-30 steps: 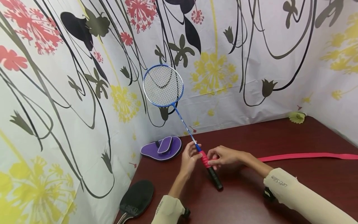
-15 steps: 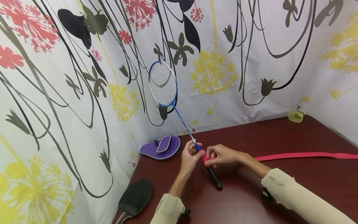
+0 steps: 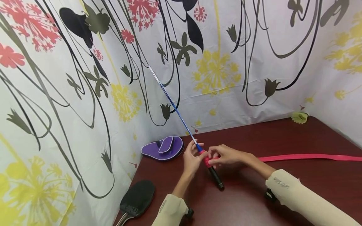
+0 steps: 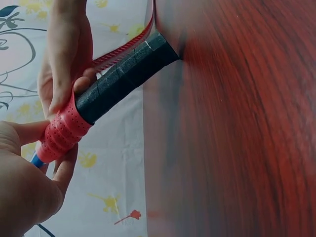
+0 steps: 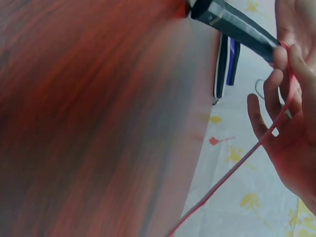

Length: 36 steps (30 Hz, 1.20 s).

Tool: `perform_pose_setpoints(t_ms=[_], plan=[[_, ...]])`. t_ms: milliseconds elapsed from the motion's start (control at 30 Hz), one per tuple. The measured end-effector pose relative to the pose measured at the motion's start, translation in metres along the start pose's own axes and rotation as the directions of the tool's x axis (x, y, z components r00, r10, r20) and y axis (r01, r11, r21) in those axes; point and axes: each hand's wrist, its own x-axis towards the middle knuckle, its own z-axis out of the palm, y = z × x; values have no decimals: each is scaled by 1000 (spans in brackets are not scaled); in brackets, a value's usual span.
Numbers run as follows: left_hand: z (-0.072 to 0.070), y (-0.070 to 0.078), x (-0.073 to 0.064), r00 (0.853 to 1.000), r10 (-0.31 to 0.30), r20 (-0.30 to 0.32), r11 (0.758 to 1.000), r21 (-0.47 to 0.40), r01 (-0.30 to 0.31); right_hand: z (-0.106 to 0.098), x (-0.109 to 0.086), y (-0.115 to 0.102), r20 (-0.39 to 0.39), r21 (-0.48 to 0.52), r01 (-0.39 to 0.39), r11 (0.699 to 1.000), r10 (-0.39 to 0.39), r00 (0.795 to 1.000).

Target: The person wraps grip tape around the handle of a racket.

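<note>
Your left hand (image 3: 192,160) pinches the slim blue-and-white badminton racket (image 3: 181,117) between thumb and fingers, at the perforated pink tape (image 4: 61,136) coiled above its black textured handle (image 4: 128,76). Your right hand (image 3: 226,155) pinches that tape at the lower coils, with a loose length stretching off to the right over the dark red-brown wooden table (image 3: 249,197). The racket slants upward to the left, edge-on to you, near a purple paddle-shaped case (image 3: 152,150); whether its butt touches the table, you can't tell

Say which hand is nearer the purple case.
Left. The left hand is right of the purple case; the right hand is farther right, across the racket handle.
</note>
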Motion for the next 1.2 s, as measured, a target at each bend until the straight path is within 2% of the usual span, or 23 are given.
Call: perform_pose_setpoints(t_ms=[200,433,900,1200], plan=[[-5,0,1,999,-16,52,1000,17,15,-8,-10,-1,43,3,5,1000,-5,999],[-7,4,2,991,-25,133,1000,11,24,-10,-15,2,21,-12,-6,1000,6,1000],[-11,5,1,985,-44,169,998,-34,51,-9,-15,13,17,1,-23,1000,23,1000],[-15,5,-1,971,-106,216,987,-96,129,-5,-8,13,45,-4,-13,1000,14,999]])
